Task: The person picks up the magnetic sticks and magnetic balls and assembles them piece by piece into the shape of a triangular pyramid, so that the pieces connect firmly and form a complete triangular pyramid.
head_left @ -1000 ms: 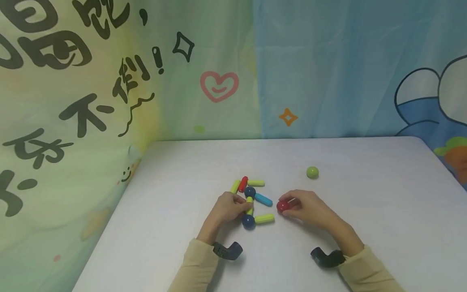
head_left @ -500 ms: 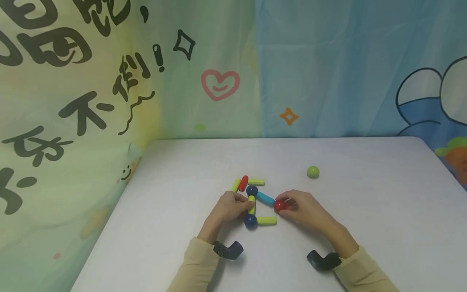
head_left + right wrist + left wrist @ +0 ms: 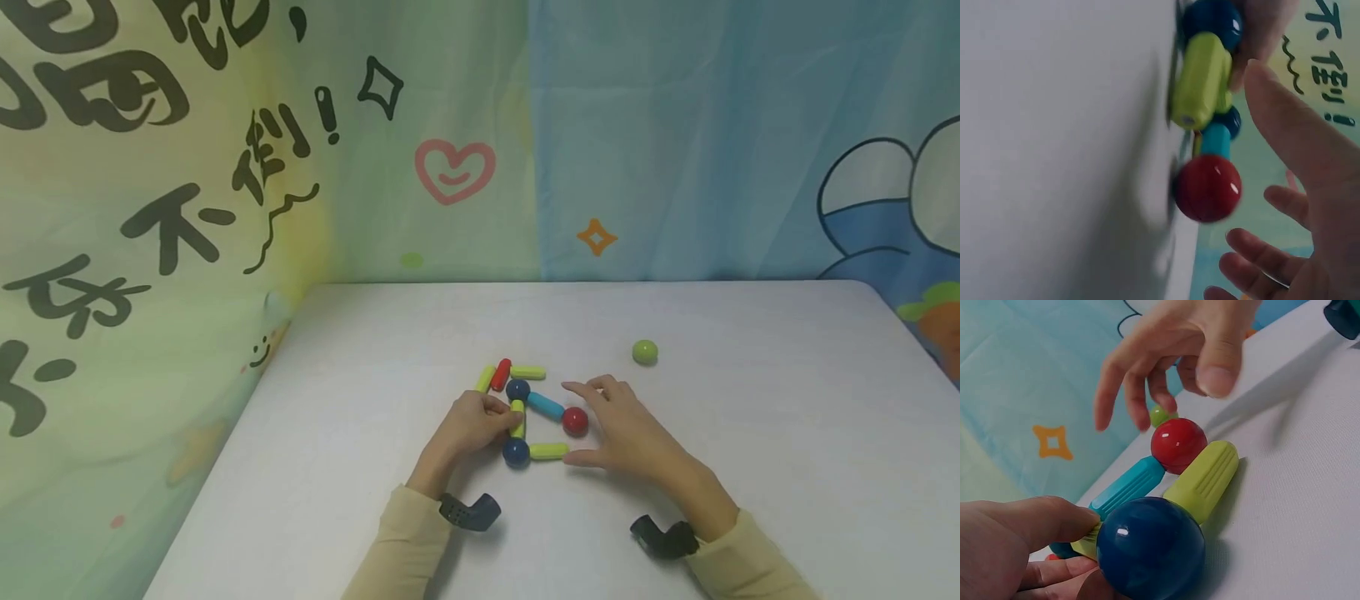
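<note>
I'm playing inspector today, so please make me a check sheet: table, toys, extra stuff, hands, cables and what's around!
Surface: white table, toy pieces on it.
Job's things: middle yellow stick lies between far blue ball and near blue ball; blue stick runs from far blue ball to red ball; front yellow stick sticks out from near blue ball.
Clutter: green ball sits apart; red stick and two back yellow sticks lie farther back.
Hands: left hand pinches middle yellow stick; right hand is spread by red ball, holding nothing.
Cables: nothing seen.
Surroundings: printed curtain behind the table.
</note>
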The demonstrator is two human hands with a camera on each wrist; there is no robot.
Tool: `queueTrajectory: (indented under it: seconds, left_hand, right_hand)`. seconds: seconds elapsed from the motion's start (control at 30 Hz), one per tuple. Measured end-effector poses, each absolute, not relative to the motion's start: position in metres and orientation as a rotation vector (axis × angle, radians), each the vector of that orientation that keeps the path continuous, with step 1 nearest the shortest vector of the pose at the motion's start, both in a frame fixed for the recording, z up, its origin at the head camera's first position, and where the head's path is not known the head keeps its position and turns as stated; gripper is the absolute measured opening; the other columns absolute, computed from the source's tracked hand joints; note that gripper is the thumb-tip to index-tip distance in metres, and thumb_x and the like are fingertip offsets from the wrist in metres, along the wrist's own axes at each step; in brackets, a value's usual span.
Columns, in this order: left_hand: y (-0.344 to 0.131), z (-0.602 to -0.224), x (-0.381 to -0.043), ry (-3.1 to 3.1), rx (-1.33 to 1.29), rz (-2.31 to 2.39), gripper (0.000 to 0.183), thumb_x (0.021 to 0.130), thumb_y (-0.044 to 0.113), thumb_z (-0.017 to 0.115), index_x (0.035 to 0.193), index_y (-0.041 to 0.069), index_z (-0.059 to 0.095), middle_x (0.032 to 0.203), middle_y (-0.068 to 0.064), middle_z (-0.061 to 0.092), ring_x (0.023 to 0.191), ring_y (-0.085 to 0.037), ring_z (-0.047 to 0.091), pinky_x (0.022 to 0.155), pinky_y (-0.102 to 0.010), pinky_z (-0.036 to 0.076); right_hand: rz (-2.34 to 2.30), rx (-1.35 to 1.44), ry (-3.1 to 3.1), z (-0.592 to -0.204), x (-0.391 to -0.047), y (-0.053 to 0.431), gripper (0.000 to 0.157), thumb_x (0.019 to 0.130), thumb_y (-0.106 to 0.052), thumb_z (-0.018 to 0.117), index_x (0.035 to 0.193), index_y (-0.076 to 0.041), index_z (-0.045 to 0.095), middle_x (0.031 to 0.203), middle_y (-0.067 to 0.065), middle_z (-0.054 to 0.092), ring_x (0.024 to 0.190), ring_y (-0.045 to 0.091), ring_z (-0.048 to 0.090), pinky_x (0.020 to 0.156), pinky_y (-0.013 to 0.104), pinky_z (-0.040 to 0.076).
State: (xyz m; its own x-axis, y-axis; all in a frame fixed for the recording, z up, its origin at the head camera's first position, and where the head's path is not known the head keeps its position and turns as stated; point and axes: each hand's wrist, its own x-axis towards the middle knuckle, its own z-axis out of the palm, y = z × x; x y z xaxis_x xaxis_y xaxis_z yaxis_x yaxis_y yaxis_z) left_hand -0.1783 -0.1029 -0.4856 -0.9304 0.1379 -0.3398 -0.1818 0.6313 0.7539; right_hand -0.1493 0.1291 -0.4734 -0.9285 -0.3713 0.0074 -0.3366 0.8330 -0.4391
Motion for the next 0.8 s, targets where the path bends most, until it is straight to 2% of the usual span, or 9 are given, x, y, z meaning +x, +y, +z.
queueTrajectory:
  seconds: [0.13, 0.4, 0.8]
  left_hand:
    - [-0.103, -0.486, -0.179, 2.487, -0.036, 1.210, 0.024, 0.082, 0.035, 0.071, 0.086, 0.012, 0.072, 0.066, 0.001, 0.066, 0.066, -0.012, 0.057, 0.060, -0.026, 0.043]
    - [-0.103, -0.484, -0.178, 2.479, -0.037, 1.206, 0.024, 0.082, 0.036, 0.071, 0.086, 0.012, 0.072, 0.065, 0.002, 0.065, 0.066, -0.012, 0.056, 0.061, -0.026, 0.043]
    - [-0.101, -0.482, -0.177, 2.485, -0.045, 1.200, 0.023, 0.082, 0.036, 0.071, 0.084, 0.013, 0.072, 0.065, 0.002, 0.064, 0.065, -0.012, 0.055, 0.059, -0.025, 0.041]
  right_hand:
    - [-0.639, -0.611, 2.924, -0.480, -0.147, 0.123, 0.098, 0.063, -0.052, 0.083, 0.141, -0.012, 0.041, 0.124, 0.011, 0.053, 0.112, 0.027, 0.051, 0.095, 0.046, 0.046]
    - [-0.711, -0.566, 2.927, -0.491, -0.152, 0.121, 0.072, 0.068, -0.042, 0.082, 0.127, -0.011, 0.056, 0.109, 0.004, 0.060, 0.104, 0.021, 0.058, 0.092, 0.042, 0.048]
    - [-0.803, -0.475, 2.886, -0.489, -0.154, 0.120, 0.058, 0.073, -0.034, 0.081, 0.123, -0.013, 0.061, 0.107, 0.003, 0.063, 0.096, 0.017, 0.059, 0.086, 0.039, 0.051]
